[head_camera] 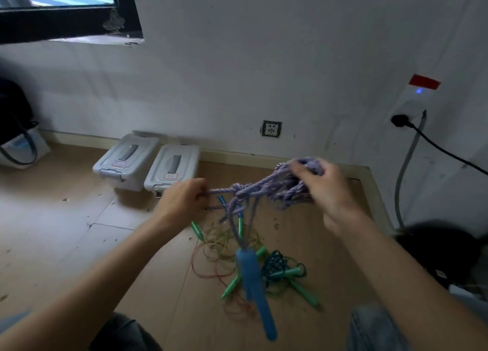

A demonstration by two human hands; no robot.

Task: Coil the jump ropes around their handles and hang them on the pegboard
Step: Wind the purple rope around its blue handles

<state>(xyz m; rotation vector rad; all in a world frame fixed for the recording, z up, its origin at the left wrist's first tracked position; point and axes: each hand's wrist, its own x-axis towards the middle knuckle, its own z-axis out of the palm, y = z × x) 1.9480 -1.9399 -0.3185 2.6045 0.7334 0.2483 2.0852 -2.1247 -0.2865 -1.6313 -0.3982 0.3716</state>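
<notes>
Wood-pattern floor point(66, 245) meets a white wall point(264, 60); a dark-framed window point(71, 15) sits at upper left. Far left, a dark bag point(13, 113) rests by the wall. Two grey lidded boxes point(126, 160) stand side by side against the skirting.

Left hand point(182, 200): fingers curled, pinching one strand of the purple rope point(264, 187), which runs taut to the right. The fingertips face away from the camera, so the exact grip is probably a thumb-and-forefinger pinch.

Below the rope, its blue handle point(253, 284) hangs clear of the floor, tilted and blurred. Beneath it, on the floor, lies a tangled pile of thin ropes point(224, 247) with green handles point(232, 284), all touching or overlapping.

Right hand point(324, 189): fingers closed around a bunched mass of the purple rope, held above the floor.

On the wall, a socket point(272, 128); further right, a white unit point(414, 102) with a blue light and a black plug point(398, 119).
</notes>
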